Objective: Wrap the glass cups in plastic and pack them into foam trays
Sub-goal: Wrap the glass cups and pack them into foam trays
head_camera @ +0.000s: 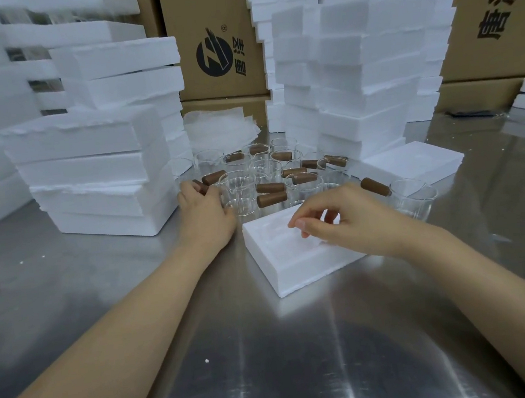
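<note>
Several clear glass cups (263, 172) with brown wooden handles stand grouped on the steel table. My left hand (205, 212) reaches into the group's left side, its fingers curled round the brown handle (201, 186) of a cup; the cup itself is mostly hidden by the hand. An open white foam tray (281, 262) lies in front of the cups. My right hand (348, 218) hovers over the tray's right part, fingers loosely bent and holding nothing. One more glass cup (413, 196) stands alone to the right. A pile of thin plastic sheets (218, 127) lies behind the cups.
Tall stacks of white foam trays stand at the left (94, 172) and right (356, 83). A foam lid (410, 162) lies flat at the right. Cardboard boxes (213, 40) line the back. The steel table (273, 361) stretches toward me.
</note>
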`<state>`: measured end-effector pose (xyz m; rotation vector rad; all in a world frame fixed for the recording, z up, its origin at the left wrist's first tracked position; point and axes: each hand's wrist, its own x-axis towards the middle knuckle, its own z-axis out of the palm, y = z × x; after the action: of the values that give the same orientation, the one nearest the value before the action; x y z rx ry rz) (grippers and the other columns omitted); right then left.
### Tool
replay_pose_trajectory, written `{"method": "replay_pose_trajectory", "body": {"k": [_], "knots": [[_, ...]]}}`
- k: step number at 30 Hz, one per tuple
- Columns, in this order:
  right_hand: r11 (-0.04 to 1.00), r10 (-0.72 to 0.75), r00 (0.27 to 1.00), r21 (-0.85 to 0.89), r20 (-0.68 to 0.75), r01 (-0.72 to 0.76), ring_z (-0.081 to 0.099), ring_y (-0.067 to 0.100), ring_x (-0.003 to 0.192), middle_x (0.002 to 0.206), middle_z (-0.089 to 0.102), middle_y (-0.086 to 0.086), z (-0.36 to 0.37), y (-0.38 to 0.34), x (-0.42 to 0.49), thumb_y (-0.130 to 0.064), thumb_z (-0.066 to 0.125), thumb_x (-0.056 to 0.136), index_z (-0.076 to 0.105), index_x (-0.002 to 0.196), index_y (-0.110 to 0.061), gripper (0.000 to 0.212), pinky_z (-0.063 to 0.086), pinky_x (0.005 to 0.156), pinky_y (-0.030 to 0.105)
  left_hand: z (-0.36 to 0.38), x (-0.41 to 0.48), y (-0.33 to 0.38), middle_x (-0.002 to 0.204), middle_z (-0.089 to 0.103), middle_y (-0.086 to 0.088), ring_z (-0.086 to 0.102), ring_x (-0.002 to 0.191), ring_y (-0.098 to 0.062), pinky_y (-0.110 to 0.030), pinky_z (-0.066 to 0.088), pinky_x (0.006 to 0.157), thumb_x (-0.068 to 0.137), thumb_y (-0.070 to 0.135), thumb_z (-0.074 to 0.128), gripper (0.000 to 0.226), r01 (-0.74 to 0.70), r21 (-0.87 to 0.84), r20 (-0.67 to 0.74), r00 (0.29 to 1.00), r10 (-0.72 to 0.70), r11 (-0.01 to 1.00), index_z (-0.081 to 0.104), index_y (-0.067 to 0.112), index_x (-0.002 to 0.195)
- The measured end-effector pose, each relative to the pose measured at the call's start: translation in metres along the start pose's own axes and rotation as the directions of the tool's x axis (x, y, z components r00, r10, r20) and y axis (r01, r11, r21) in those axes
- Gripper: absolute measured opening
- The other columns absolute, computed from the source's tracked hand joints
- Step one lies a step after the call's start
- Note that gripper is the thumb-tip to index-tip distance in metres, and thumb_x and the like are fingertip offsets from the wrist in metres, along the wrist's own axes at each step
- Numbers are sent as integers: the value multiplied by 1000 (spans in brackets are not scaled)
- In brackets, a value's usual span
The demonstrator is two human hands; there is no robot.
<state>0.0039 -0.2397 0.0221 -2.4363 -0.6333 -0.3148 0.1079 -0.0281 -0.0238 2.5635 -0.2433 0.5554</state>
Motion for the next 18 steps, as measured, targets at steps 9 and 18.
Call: {"method": "replay_pose_trajectory", "body": {"k": [9, 18], "knots": [[1000, -10, 1000, -27, 16, 10, 61, -3, 76, 77, 69, -18, 1, 0, 0, -25, 60, 92, 75, 95, -23, 15, 44, 64, 3, -7, 6, 0, 127, 45, -26, 40, 123, -39, -46, 37, 100, 89, 14, 52, 57, 125, 0, 18, 992, -125, 992, 37, 15, 144], [999, -13, 999, -36, 34, 14, 61, -2, 78, 77, 69, -19, 2, -1, 0, -25, 59, 92, 75, 96, -23, 16, 43, 64, 3, -10, 11, -6, 116, 53, -28, 50, 108, -40, -40, 42, 91, 89, 9, 51, 38, 113, -100, -5, 993, -114, 989, 46, 2, 126]]}}
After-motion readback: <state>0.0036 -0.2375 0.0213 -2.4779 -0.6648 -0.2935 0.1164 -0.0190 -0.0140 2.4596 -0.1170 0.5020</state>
